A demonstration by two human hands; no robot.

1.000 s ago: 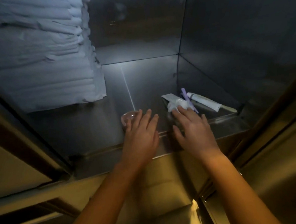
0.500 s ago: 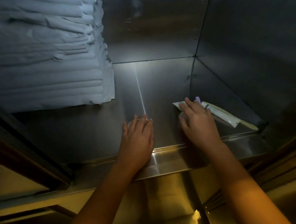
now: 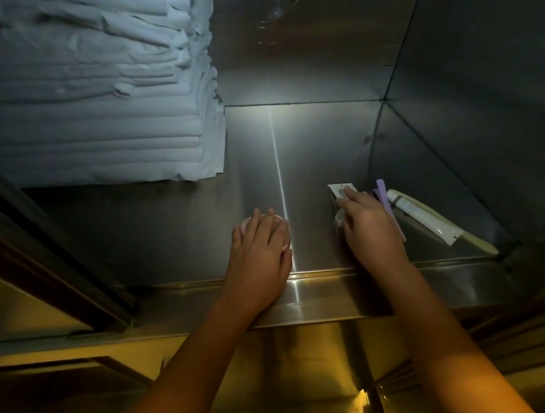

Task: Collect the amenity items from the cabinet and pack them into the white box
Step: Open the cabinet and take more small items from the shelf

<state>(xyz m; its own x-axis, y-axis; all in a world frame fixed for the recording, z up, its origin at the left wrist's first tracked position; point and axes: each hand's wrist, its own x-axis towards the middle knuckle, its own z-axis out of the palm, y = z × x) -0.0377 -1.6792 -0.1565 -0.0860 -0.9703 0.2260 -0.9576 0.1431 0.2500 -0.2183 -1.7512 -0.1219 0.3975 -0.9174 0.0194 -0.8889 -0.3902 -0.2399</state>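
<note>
Near front edge of steel cabinet shelf: left hand flat, fingers together, covering small round pinkish puck. Front right corner: right hand, fingers extended, pressing flat white sachet; alongside, purple stick, cream wrapped tube. Far left: folded white linen stack.

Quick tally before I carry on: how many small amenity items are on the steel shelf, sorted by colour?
White: 3 (flat white rectangular packet, crumpled white wrapped piece, long white sachet with a cream end)
Purple: 1 (slim purple stick)
Pale pink: 1 (round pale pink disc, mostly under the left hand)
Total: 5
</note>
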